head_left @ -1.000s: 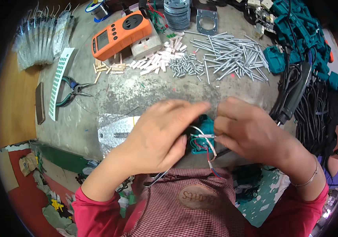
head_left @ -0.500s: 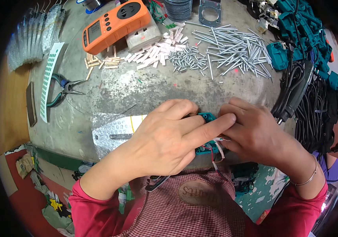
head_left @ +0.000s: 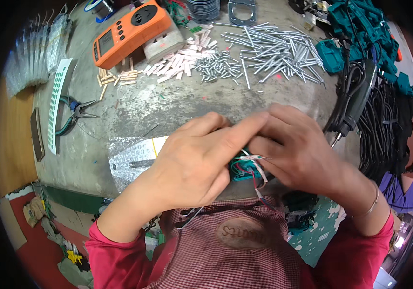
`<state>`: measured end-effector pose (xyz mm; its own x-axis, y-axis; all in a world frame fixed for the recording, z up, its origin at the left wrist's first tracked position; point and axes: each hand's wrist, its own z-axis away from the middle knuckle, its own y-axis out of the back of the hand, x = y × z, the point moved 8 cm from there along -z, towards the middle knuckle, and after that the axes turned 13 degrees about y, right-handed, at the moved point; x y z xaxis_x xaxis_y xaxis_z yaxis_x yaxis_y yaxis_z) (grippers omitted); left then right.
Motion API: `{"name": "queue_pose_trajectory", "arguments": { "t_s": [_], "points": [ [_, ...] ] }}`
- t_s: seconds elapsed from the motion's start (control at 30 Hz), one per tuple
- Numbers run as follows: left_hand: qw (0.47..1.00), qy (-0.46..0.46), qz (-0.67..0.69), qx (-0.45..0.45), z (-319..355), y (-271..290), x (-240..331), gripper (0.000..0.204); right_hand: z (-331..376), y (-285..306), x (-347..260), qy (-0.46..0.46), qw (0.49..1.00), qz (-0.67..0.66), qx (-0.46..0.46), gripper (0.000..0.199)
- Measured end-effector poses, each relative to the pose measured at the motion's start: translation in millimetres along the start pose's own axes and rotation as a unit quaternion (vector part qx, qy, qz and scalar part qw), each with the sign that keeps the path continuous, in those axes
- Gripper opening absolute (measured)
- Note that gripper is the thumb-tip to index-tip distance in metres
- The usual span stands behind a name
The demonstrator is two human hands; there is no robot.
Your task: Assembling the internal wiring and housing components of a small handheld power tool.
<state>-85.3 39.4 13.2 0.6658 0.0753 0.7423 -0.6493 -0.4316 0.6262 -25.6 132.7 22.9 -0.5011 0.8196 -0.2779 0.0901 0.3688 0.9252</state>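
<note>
The grey workbench (head_left: 134,108) fills most of the view, worn and scratched. At about 3 o'clock a bundle of black cables (head_left: 385,135) hangs along its right edge, with a heap of teal plastic housings (head_left: 360,33) above it at 1 o'clock. Near 12 o'clock lies a spread of thin metal rods (head_left: 278,48), and just left of them a scatter of small screws (head_left: 216,65) and pale pink sleeves (head_left: 182,60). At 11 o'clock sits an orange meter (head_left: 131,31). A black soldering iron (head_left: 353,108) lies at 2 to 3 o'clock, tip pointing down toward the right hand. At 9 o'clock, pliers with dark handles (head_left: 74,113) rest beside a white strip of green stickers (head_left: 57,103).

At the centre, the left hand (head_left: 194,161) and the right hand (head_left: 298,149) are pressed together over a small teal part (head_left: 242,171), which sits just below centre at the near edge of the bench. The left hand cups it from the left, index finger stretched across to touch the right hand's fingers. The right hand curls in from the right, its fingers pinching at thin wires (head_left: 254,161), red and white, that come off the part. Most of the part is hidden by the fingers.
</note>
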Motion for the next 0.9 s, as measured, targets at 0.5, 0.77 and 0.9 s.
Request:
{"name": "queue_pose_trajectory", "arguments": {
  "t_s": [0.5,0.77,0.9],
  "points": [
    [0.999,0.041,0.035,-0.008,0,-3,-7,0.089,-45,-27,32,0.079,0.988,-0.065,-0.115,0.033],
    [1.0,0.03,0.003,0.01,-2,-2,-3,0.086,-9,-9,28,0.022,0.986,-0.161,0.029,0.026],
    [1.0,-0.002,0.004,0.003,-5,-3,2,0.084,-14,-20,17,-0.026,0.997,-0.077,0.01,0.02]
  ]
}}
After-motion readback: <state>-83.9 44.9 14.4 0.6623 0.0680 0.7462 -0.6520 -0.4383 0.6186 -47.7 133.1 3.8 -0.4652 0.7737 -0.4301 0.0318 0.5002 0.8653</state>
